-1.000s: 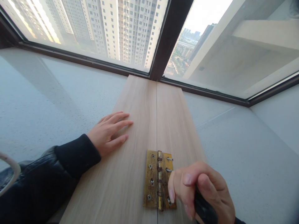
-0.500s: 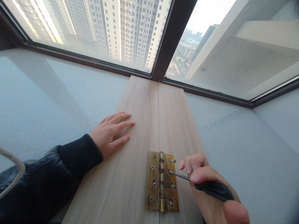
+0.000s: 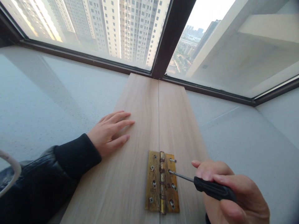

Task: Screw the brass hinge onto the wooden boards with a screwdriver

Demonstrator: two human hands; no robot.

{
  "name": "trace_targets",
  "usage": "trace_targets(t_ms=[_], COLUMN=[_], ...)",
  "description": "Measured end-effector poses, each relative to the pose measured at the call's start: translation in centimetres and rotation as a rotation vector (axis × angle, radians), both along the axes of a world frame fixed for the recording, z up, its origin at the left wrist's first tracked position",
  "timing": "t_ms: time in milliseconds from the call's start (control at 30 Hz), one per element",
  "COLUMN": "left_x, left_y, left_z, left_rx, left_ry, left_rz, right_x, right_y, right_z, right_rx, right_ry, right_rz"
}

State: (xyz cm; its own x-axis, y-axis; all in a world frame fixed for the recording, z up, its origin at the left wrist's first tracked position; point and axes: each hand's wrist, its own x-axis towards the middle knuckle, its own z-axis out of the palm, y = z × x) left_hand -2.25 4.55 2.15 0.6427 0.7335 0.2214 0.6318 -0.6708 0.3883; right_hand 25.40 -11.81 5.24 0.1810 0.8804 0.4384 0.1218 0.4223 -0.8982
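Observation:
My right hand [image 3: 231, 183] grips the black handle of a screwdriver [image 3: 213, 187]. The shaft points left, and its tip meets a screw [image 3: 171, 171] in the right leaf of a worn brass hinge [image 3: 156, 174]. That hinge lies across the seam between two pale wooden boards [image 3: 142, 99]. Screws sit in both leaves; on the right one, the top screw [image 3: 173, 160] and the lower ones stick out at a tilt. My left hand [image 3: 111, 132] rests flat on the left board, fingers spread, holding nothing.
The boards lie on a speckled white sill [image 3: 70, 84] and reach the dark window frame [image 3: 161, 53]. A pale cable [image 3: 11, 168] curves in at the left edge. High-rise buildings [image 3: 130, 31] show through the glass.
My right hand has shifted right and back along the screwdriver, so more of the handle's front shows. The tip stays at the same screw. My left hand stays in place.

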Motion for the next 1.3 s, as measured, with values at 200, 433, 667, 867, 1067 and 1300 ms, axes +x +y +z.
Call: trace_targets(t_ms=[200, 433, 667, 867, 1067, 1300], left_x=[-0.1, -0.2, -0.1, -0.1, -0.1, -0.1], left_y=[0.0, 0.0, 0.0, 0.0, 0.1, 0.1], left_z=[0.0, -0.2, -0.1, -0.1, 0.0, -0.1], left_rx=[0.002, 0.017, 0.005, 0.005, 0.003, 0.007], left_ry=[0.006, -0.006, -0.002, 0.000, 0.006, 0.004], left_rz=[-0.004, -0.016, -0.004, -0.003, -0.012, -0.012], right_x=[0.0, -3.1, -1.0, -0.3, -0.6, -0.7], right_y=[1.3, 0.7, 1.3, 1.8, 1.7, 1.7], right_z=[0.8, 0.0, 0.5, 0.4, 0.5, 0.4], right_rx=[-0.056, -0.331, -0.148, -0.162, -0.129, -0.119], right_ry=[0.124, 0.353, 0.383, 0.628, 0.552, 0.487], right_rz=[0.206, 0.390, -0.001, -0.008, 0.031, 0.036])
